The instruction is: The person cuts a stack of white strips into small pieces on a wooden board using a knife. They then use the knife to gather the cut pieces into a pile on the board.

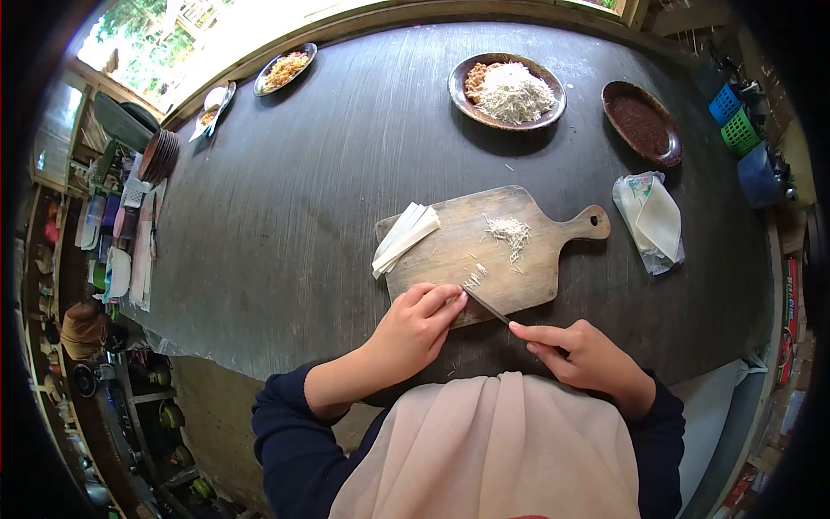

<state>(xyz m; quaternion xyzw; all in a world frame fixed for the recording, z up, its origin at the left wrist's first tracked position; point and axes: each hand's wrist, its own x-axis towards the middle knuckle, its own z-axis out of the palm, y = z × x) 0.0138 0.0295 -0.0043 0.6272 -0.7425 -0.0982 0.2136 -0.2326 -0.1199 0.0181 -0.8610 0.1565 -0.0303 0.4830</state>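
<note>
A wooden cutting board point(450, 255) lies on the dark table. On its left end rests a stack of white sheets point(405, 238); thin white shreds point(508, 232) lie near its middle, and a smaller heap point(475, 277) sits at the near edge. My left hand point(413, 327) presses fingertips on the board beside that heap. My right hand point(581, 353) grips a knife point(487, 305) whose blade tip meets the board next to my left fingers.
A brown bowl of white shreds point(507, 90) and a bowl of dark red paste point(641, 123) stand at the back. A plastic packet of sheets point(653, 221) lies to the right. Two small dishes point(284, 68) sit at the back left. Shelves line the left side.
</note>
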